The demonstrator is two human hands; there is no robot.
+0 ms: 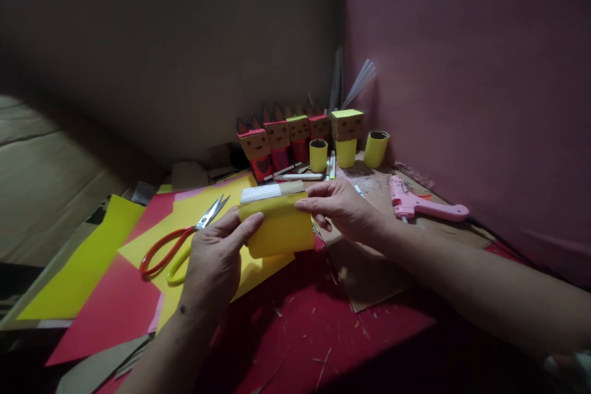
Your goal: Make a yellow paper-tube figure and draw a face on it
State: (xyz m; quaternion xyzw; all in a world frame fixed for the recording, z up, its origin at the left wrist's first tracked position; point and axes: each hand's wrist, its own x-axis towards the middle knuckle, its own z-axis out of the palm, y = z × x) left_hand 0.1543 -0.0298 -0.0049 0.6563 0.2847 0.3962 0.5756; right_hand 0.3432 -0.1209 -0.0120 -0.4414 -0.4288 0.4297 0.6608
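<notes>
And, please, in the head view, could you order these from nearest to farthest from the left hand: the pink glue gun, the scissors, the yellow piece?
1. Yellow piece: held in the left hand, under its thumb.
2. Scissors: just to the hand's left, on the yellow sheet.
3. Pink glue gun: farthest, at the right.

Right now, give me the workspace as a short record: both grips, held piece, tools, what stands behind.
left hand grip: on the left end of a yellow paper-covered cardboard piece
right hand grip: at the piece's upper right edge
held piece: white-and-brown strip showing along its top
cutting tool: metal scissors with red and yellow handles, blades slightly apart, lying on red and yellow paper sheets
gluing tool: pink plastic glue gun, lying at right
behind: five box-headed cardboard figures, two yellow open-topped cylinders
</notes>
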